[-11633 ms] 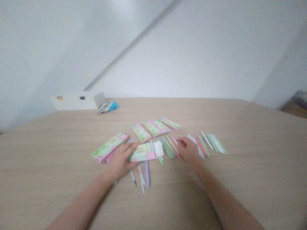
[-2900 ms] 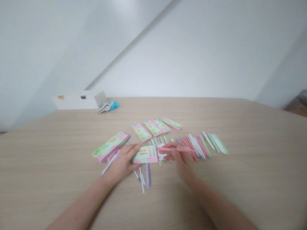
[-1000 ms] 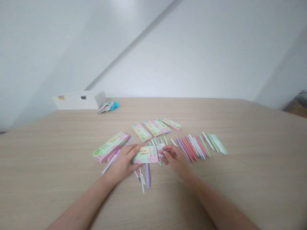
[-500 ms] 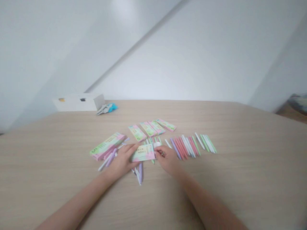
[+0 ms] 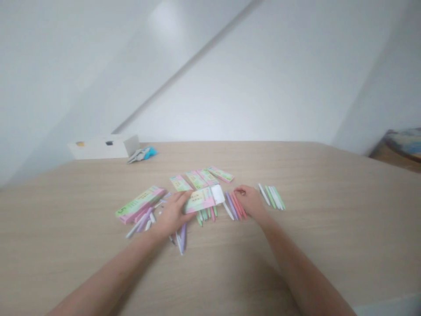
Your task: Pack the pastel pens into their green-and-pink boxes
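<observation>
My left hand (image 5: 173, 213) is closed around a small pink-and-green pen box (image 5: 200, 199), whose white end flap (image 5: 217, 194) stands out toward the right. Over the row of pens, my right hand (image 5: 251, 201) has its fingers bent together at the top ends of the red pens (image 5: 238, 206). Whether a pen is between those fingers is hidden. Purple and white pens (image 5: 228, 210) lie just left of it. Below the box, green and pink pens (image 5: 207, 213) stick out, and loose purple and white pens (image 5: 180, 239) lie near my left wrist.
Several flat pen boxes (image 5: 220, 174) lie behind my hands. At left are stacked boxes (image 5: 141, 204) with loose pens (image 5: 140, 224) against them. White and green pens (image 5: 272, 196) lie at right. Farther back are a white box (image 5: 100, 149) and a grey-blue glove-like item (image 5: 143, 154).
My right hand has left the box's end and moved right onto the red pens. The box, still in my left hand, now shows its flap open.
</observation>
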The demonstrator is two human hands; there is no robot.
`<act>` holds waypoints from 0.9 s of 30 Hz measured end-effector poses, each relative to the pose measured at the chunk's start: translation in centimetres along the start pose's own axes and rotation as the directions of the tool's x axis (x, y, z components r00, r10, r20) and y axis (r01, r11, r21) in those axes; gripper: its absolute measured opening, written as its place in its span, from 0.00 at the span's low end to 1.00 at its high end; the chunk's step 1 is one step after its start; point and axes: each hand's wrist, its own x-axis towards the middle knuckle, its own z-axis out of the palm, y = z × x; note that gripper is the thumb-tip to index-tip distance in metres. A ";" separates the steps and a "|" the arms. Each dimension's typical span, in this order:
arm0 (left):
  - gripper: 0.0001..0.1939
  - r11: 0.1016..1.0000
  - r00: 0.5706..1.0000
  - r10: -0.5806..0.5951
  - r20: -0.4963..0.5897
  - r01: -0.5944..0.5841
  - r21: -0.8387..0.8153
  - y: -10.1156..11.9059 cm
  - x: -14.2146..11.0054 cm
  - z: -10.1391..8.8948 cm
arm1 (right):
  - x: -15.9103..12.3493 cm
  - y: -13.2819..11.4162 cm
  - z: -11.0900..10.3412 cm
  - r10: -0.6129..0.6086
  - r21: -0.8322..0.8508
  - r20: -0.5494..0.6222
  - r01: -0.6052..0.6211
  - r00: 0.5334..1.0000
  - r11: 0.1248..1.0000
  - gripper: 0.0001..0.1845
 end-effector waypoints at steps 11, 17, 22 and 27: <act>0.31 0.999 0.999 -0.004 -0.042 0.003 -0.044 -0.2 0.0 2.4 | -0.9 2.1 2.3 0.039 -0.253 0.123 -0.006 0.992 0.968 0.15; 0.32 1.000 0.999 0.007 -0.035 -0.008 -0.023 -0.3 -1.0 2.4 | -1.4 2.3 3.2 0.078 -0.350 0.139 -0.025 0.987 0.936 0.15; 0.31 0.999 0.999 0.050 0.002 -0.050 -0.017 -0.1 -1.3 2.4 | -1.8 2.2 3.5 0.076 -0.394 0.155 -0.008 0.985 0.919 0.15; 0.31 0.997 0.997 0.071 0.007 -0.071 -0.020 -0.3 -1.3 2.7 | -2.0 2.3 3.6 0.088 -0.428 0.159 -0.011 0.983 0.904 0.15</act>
